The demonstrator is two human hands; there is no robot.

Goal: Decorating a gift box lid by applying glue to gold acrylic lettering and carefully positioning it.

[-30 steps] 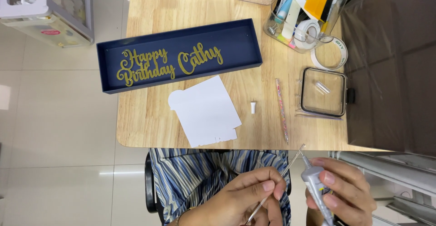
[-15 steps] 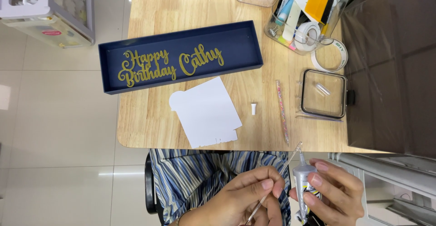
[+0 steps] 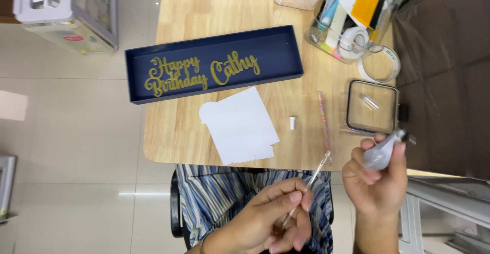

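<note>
Wooden table (image 3: 204, 141) over pale tiled floor (image 3: 66, 131); left hand (image 3: 265, 218) pinching thin stick (image 3: 309, 187), right hand (image 3: 377, 177) clutching tube (image 3: 383, 152).

The person wears clothes with blue, white and dark stripes that run in thin and thick lines over the lap, both hands, the left hand (image 3: 265, 218) and the right hand (image 3: 375, 180), are bare with no gloves or rings, and the wrists have no sleeves.
</note>
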